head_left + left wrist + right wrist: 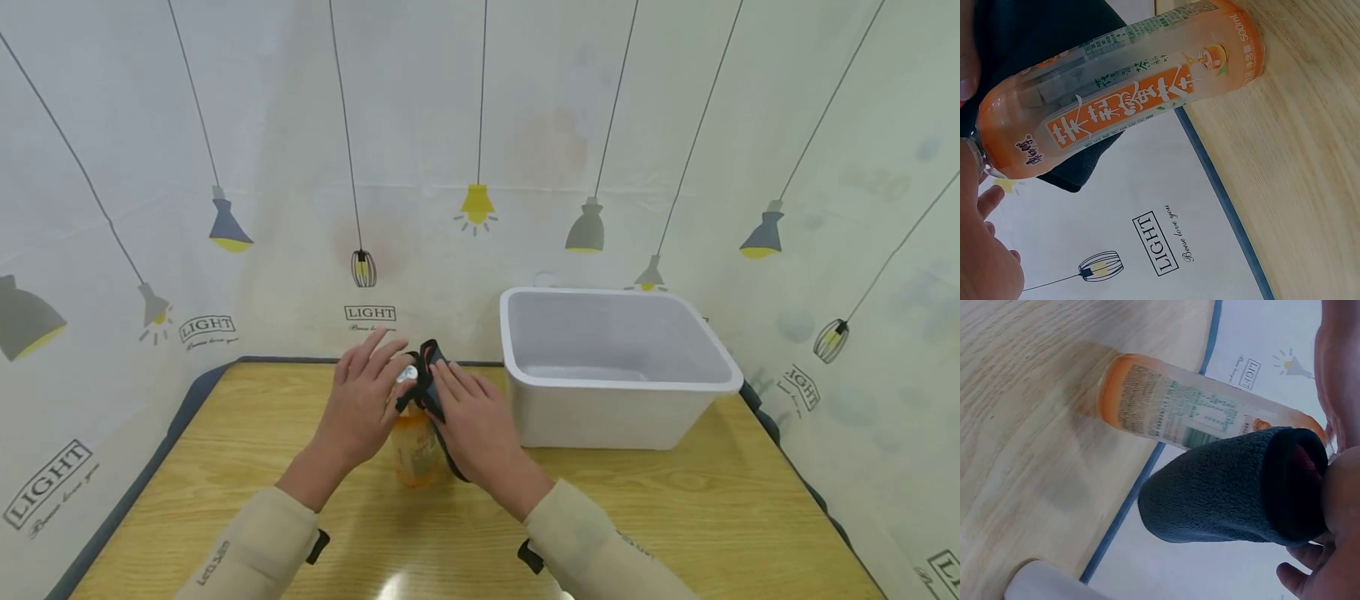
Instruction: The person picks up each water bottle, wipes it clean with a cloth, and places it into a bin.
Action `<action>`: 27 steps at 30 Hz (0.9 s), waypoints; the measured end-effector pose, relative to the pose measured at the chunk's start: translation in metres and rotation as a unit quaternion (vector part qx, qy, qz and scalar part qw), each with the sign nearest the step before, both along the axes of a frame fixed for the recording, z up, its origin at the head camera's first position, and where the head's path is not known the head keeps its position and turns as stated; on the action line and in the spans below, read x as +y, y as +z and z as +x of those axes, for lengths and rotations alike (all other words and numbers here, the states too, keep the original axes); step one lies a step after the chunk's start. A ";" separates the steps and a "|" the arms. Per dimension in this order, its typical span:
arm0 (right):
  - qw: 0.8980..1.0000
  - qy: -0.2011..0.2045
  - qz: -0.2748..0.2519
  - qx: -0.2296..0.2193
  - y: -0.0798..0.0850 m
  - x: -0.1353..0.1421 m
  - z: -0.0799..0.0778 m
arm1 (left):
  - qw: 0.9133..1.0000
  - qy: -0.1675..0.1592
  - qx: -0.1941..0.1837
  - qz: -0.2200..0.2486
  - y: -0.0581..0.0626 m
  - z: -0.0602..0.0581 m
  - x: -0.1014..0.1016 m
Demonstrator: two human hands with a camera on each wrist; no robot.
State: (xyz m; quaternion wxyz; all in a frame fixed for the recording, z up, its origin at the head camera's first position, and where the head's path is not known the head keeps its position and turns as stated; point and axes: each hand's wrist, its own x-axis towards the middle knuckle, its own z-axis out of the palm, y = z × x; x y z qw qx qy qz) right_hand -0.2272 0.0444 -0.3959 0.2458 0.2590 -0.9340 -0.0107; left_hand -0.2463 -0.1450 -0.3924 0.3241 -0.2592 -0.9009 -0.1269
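An upright plastic tea bottle (415, 454) with an orange and clear label is near the table's middle. My left hand (363, 404) grips it around the neck, just below the pale cap (407, 374). Beside the bottle, my right hand (480, 429) holds a dark fleece pouch (1222, 487) by its open end. A black trim rings that opening, and a bit of reddish lining shows inside. In the left wrist view the pouch (1029, 31) hangs behind the bottle. Fingers of both hands come close together at the bottle's top.
A large white plastic bin (592, 417) stands at the back right of the wooden table (675, 517), close to my right hand. A pale cloth backdrop (420, 125) printed with hanging lamps encloses the table at the back and sides.
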 end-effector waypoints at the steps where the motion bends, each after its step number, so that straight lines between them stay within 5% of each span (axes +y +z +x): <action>1: 1.000 0.000 0.001 0.002 -0.001 0.000 0.000 | 1.000 0.001 0.000 0.001 0.000 0.000 0.000; 17: 1.000 0.002 -0.007 0.008 -0.019 0.006 -0.002 | 1.000 -0.008 -0.003 0.027 -0.004 -0.001 0.001; 27: 0.992 -0.040 0.104 -0.061 -0.055 0.010 0.005 | 0.999 -0.006 -0.021 0.039 -0.004 -0.001 0.003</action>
